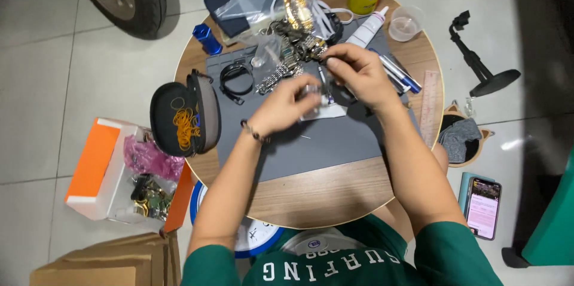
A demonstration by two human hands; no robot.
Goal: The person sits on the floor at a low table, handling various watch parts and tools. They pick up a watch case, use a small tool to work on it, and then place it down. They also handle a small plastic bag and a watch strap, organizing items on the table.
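Sitting in the middle of the frame is a round wooden table (pixel 335 196) with a grey mat (pixel 335 142) on it, likely there so tiny parts do not roll away. Above the mat, the left hand (pixel 286 106) pinches a small shiny piece (pixel 311 90), and the right hand (pixel 359 71) pinches a thin tool (pixel 323 80) beside it. A pile of metal watch bands (pixel 293 53) lies close above, within easy reach.

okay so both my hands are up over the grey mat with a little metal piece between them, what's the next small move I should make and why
Probably lower both hands toward the grey mat before working further. The left hand and right hand pinch a small metal part above it, beside a heap of metal watch bands. If it slips, the bare mat should catch it in plain sight.
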